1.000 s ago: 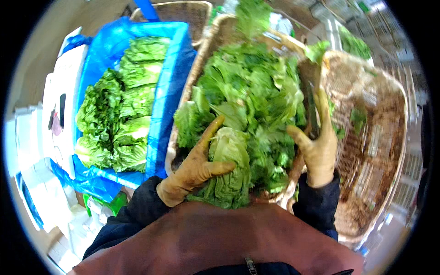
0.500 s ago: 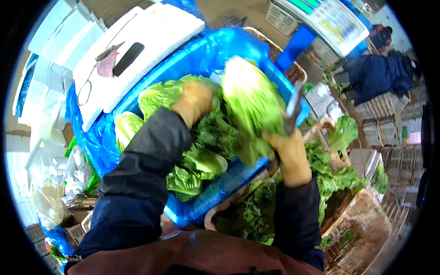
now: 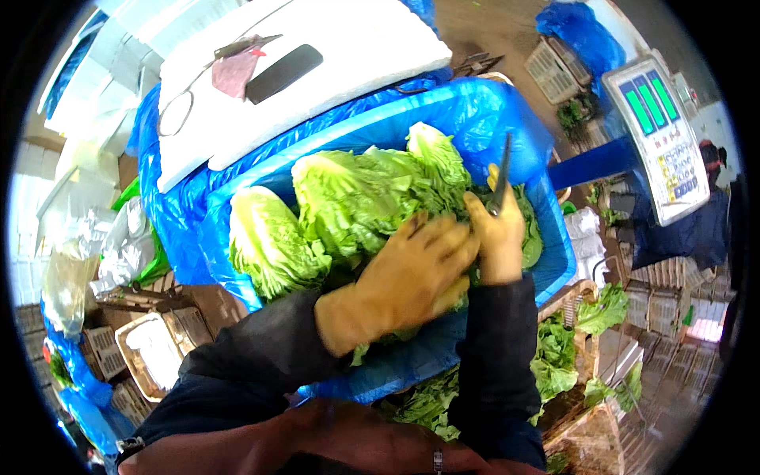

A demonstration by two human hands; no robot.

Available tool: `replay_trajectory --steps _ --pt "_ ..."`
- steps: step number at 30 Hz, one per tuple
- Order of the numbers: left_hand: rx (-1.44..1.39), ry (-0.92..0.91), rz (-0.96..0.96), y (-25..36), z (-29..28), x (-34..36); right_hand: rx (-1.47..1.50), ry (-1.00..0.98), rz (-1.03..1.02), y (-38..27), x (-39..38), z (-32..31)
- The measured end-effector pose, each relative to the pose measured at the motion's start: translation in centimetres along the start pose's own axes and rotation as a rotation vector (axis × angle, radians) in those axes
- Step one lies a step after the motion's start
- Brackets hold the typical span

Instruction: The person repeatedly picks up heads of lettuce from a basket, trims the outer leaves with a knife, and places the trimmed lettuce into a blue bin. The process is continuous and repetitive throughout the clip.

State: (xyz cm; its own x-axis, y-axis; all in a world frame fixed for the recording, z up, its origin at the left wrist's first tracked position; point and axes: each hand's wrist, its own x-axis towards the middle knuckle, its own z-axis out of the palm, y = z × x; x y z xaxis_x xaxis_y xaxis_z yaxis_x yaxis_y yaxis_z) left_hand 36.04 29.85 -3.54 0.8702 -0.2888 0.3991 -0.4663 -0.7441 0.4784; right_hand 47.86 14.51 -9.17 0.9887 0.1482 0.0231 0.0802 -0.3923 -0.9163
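Several green lettuce heads (image 3: 340, 202) lie in a blue bin (image 3: 560, 245) lined with blue plastic film. My left hand (image 3: 400, 273), in a yellow glove, rests over the lettuce with its fingers stretched out, slightly blurred. Close beside its fingertips is my right hand (image 3: 499, 241), also gloved, wrapped round a knife (image 3: 502, 174) whose dark blade points up and away. One paler lettuce head (image 3: 273, 241) sits at the bin's left end. Another small head (image 3: 435, 154) leans near the far wall. What lies under my left palm is hidden.
Beyond the bin, a white foam board (image 3: 356, 51) carries a black phone-like slab (image 3: 285, 73) and a pink cloth (image 3: 235, 75). A scale display (image 3: 657, 134) stands at the right on a blue post. Loose leaves (image 3: 554, 356) and crates are near my right arm; a person (image 3: 681, 229) is behind the display.
The large lettuce head that was raised by my right hand now lies among the others in the bin. My hands have come together, and the view has shifted.
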Motion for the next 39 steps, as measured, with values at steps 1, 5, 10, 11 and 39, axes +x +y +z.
replay_trajectory --steps 1,5,10,11,39 --pt "-0.036 0.067 -0.017 0.8 -1.7 -1.0 0.148 -0.038 -0.022 -1.9 -1.5 0.4" --pt "0.016 0.361 -0.160 -1.5 -5.8 -6.9 0.075 -0.360 0.047 -6.9 -4.2 3.0" --pt "-0.010 0.488 -0.580 -6.2 -7.1 -10.8 0.122 -0.186 -0.173 -4.6 -10.8 11.1" --pt "0.084 0.497 -0.439 -6.8 -7.1 -10.0 -0.034 -0.137 -0.092 -4.9 -12.3 12.1" --pt "-0.234 -0.259 0.042 22.7 12.1 -13.2 -0.572 0.320 1.577 17.7 -79.6 -44.6"
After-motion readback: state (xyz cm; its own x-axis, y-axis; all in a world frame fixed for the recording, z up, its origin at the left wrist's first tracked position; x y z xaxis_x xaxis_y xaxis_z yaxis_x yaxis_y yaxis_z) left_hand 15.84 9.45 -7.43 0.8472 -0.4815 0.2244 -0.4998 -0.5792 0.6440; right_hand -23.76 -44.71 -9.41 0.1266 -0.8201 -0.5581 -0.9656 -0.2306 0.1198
